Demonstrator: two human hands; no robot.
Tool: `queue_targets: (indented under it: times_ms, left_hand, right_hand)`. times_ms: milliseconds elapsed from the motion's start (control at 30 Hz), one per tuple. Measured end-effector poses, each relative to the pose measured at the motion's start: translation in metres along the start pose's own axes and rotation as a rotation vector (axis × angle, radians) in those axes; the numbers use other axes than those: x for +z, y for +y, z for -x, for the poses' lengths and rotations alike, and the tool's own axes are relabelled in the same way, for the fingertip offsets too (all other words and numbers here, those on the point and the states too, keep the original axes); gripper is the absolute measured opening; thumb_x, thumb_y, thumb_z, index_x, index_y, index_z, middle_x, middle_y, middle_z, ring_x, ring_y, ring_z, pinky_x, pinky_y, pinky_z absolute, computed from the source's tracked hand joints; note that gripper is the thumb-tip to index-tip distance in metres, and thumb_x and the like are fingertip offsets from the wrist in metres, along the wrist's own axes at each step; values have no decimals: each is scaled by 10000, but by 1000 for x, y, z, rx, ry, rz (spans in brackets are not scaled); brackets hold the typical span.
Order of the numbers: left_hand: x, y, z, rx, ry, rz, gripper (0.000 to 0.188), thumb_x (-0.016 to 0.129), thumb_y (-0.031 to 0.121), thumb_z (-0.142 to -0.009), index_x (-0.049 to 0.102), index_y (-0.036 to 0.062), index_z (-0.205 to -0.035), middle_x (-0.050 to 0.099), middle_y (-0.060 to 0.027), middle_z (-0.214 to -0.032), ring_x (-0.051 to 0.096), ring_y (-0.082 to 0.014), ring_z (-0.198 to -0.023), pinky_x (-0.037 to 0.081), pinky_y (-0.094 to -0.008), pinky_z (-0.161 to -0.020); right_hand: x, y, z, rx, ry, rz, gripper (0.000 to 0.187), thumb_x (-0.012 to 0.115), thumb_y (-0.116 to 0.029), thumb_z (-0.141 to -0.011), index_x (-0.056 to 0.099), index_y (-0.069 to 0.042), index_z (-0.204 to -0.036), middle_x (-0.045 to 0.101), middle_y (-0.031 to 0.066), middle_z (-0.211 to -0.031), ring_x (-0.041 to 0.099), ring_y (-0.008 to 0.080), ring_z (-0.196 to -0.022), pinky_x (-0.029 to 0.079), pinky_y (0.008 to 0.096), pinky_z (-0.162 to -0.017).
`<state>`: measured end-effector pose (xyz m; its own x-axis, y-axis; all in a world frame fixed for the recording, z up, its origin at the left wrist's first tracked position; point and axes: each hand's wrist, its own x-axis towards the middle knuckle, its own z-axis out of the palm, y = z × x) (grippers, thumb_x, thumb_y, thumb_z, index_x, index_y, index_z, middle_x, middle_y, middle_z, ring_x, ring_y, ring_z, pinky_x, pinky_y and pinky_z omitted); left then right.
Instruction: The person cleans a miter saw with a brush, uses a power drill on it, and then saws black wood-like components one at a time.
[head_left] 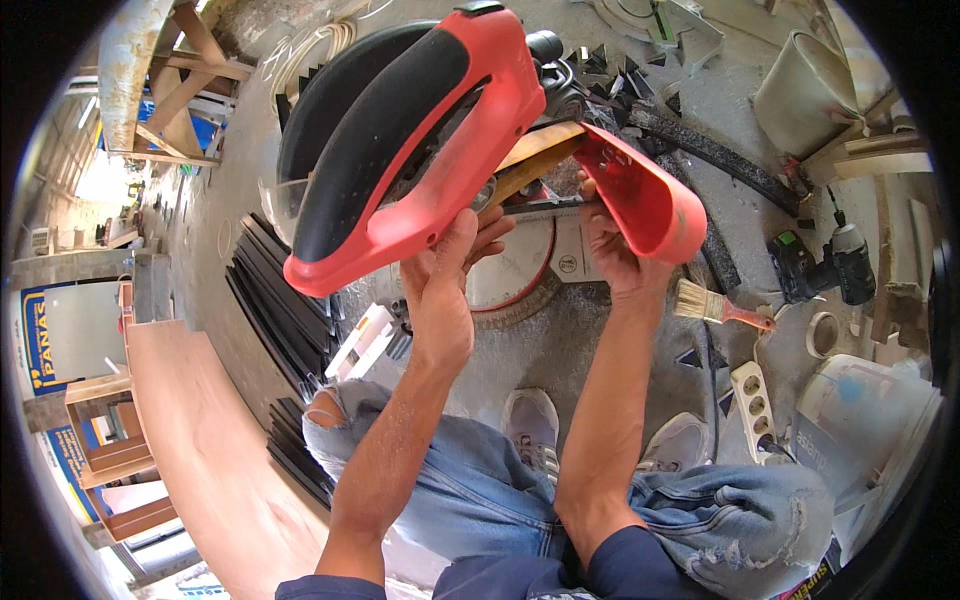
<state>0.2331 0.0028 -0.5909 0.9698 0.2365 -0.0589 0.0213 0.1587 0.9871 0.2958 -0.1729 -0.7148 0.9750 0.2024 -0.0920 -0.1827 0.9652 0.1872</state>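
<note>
**A:** What is each hand doing here?

**B:** The left hand is wrapped around the lower edge of the red and black handle of a mitre saw that sits on the concrete floor in front of the person's knees. The right hand is closed on the near end of a wooden strip lying across the saw's bed, just beside the red side guard.

**A:** How would that saw head handle?

**B:** I'd judge it heavy and stiff, pivoting rather than lifting free. The black rubbery inlay on the handle looks like the sure place to grip; the bare red plastic is smoother and dusty, so probably more slippery.

**A:** And the strip?

**B:** Light, rigid and narrow, so it could shift or twist if held loosely. Best pinned flat against the bed, fingers well clear of the blade line. The blade itself is mostly hidden under the dark cover.

**A:** Anything lying nearby?

**B:** A paintbrush and a white power strip to the right, a cordless drill beyond them, a pale bucket at the top right, and dark slats stacked on the left.
</note>
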Motion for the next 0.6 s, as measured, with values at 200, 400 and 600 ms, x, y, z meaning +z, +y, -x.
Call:
queue_targets:
  times_ms: [200, 400, 600]
  left_hand:
    - [3, 3, -2, 34, -5, -90, 415, 519, 285, -1022, 505, -5, -1318, 672, -262, -1150, 688, -330, -1056, 526, -389, -890]
    - [-1, 0, -1, -16, -16, 177, 342, 539, 241, -1002, 555, 6, -1250, 662, -255, -1180, 672, -334, -1097, 504, -409, -931]
    - [4, -6, -1, -13, 0, 302, 255, 616, 77, -888, 627, 47, -1141, 697, -144, -1132, 672, -291, -1094, 485, -348, -912]
  right_hand:
    - [26, 15, -7, -127, 32, 209, 407, 533, -168, -979, 509, 90, -1293, 637, 256, -1181, 685, 361, -991, 632, 412, -804]
    - [11, 12, -6, -95, 73, 340, 374, 466, -161, -998, 530, 81, -1276, 649, 238, -1171, 695, 337, -973, 612, 426, -852]
    - [8, 30, -2, -78, -59, 172, 450, 467, -208, -1003, 470, 83, -1347, 575, 257, -1308, 606, 376, -1169, 534, 472, -1003]
